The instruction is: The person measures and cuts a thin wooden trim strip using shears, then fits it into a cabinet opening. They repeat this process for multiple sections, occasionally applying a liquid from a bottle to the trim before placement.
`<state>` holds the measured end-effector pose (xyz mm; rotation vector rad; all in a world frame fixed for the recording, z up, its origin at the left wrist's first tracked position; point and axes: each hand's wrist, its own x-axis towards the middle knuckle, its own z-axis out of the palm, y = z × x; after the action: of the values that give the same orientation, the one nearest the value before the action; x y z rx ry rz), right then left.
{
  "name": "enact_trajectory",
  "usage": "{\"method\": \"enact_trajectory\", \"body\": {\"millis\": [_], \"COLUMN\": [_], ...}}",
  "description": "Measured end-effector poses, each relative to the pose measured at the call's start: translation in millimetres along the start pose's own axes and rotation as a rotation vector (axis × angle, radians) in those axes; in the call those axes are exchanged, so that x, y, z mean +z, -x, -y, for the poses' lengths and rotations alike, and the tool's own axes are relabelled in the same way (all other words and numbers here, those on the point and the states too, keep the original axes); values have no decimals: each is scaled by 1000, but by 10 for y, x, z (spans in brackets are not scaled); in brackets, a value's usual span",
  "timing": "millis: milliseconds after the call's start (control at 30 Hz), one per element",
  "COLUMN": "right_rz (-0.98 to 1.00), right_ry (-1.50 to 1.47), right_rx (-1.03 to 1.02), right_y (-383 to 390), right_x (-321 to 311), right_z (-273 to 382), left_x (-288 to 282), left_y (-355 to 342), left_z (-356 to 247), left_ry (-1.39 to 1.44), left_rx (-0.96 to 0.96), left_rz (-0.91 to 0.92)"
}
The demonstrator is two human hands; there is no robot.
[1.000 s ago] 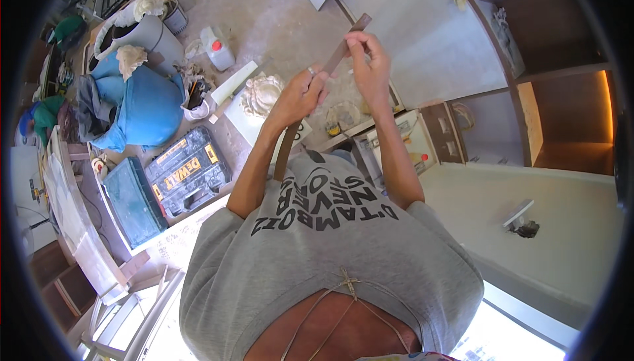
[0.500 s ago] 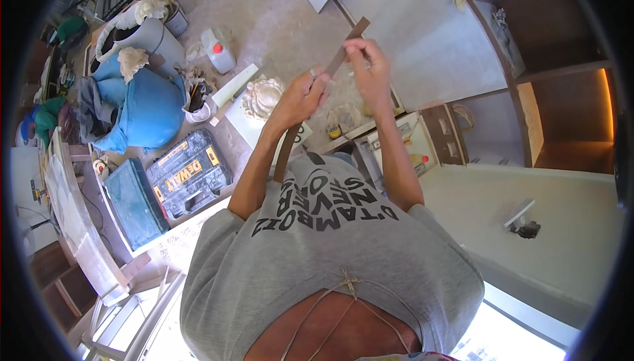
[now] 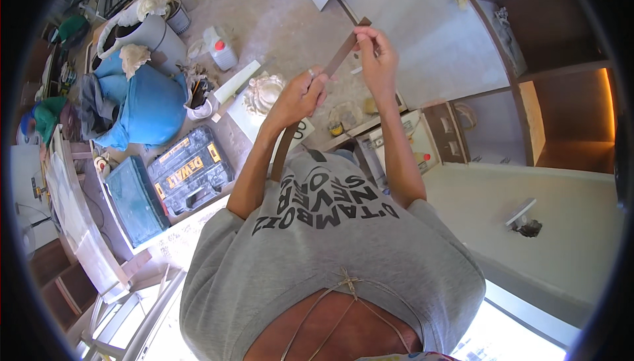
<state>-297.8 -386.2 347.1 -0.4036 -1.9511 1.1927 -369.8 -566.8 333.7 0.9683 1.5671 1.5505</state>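
Observation:
A long, thin, flat brown strip, like edge banding, (image 3: 341, 55) runs slantwise in front of my chest. My left hand (image 3: 300, 99), with a ring on one finger, is closed round its middle. The strip's lower length hangs below that hand toward my grey shirt. Near the strip's upper end, my right hand (image 3: 378, 57) pinches it between thumb and fingertips. A flat stretch of strip shows between the two hands.
On the left are a black toolbox (image 3: 191, 171), a teal case (image 3: 137, 200), a blue bag (image 3: 153, 111) and a white jug with a red cap (image 3: 223, 55). A crumpled cream bundle (image 3: 263, 92) lies beyond my left hand. Brown cabinet shelves (image 3: 573, 127) stand on the right.
My right hand has slid up and slightly right along the strip, so more of it shows between my hands. The left hand keeps its hold in nearly the same place.

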Motion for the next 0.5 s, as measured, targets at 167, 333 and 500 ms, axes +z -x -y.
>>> {"method": "enact_trajectory", "body": {"millis": [167,333,500], "right_rz": [-24,165,-26], "right_ry": [18,-8,-27], "right_rx": [84,75,98], "right_y": [2,365,197], "right_x": [33,172,113], "right_z": [107,289,292], "left_x": [-13,-44,-7], "left_y": [2,-12,9], "left_z": [-22,8,39], "left_ry": [2,38,51], "left_rx": [-13,-17,-19], "left_rz": [8,-26,9]}}
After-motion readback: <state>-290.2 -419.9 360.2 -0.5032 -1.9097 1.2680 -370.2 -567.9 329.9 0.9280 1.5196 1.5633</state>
